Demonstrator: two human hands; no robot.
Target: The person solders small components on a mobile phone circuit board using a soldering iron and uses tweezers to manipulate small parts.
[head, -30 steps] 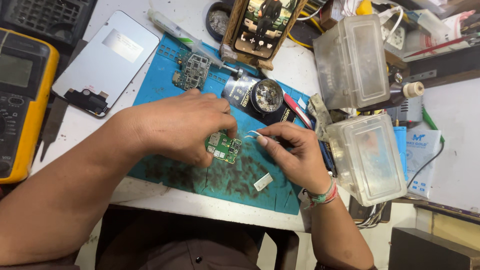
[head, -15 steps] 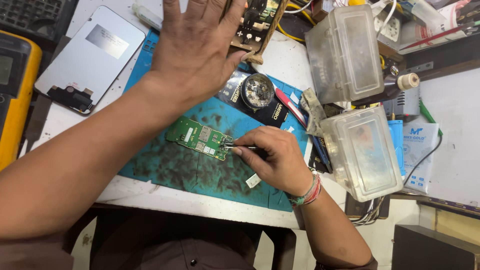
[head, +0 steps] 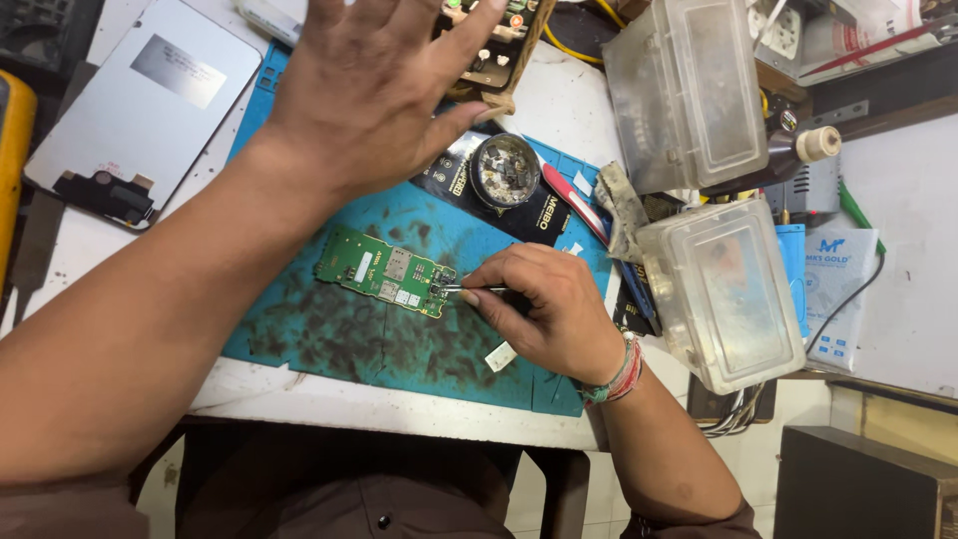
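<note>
A small green circuit board lies flat on a stained blue work mat. My right hand rests on the mat just right of the board, pinching thin metal tweezers whose tips touch the board's right end. My left hand is raised over the far side of the mat, palm down, fingers spread, holding nothing. It covers part of the mat and the things behind it.
A grey phone back panel lies at the far left beside a yellow meter. A round tin sits on a black packet behind the board. Two clear plastic boxes stand at right, near a small white bit.
My left hand let go of the board and lifted away toward the far side of the mat, fingers spreading. The board now lies flat, with my right hand's tweezers still at its right end.
</note>
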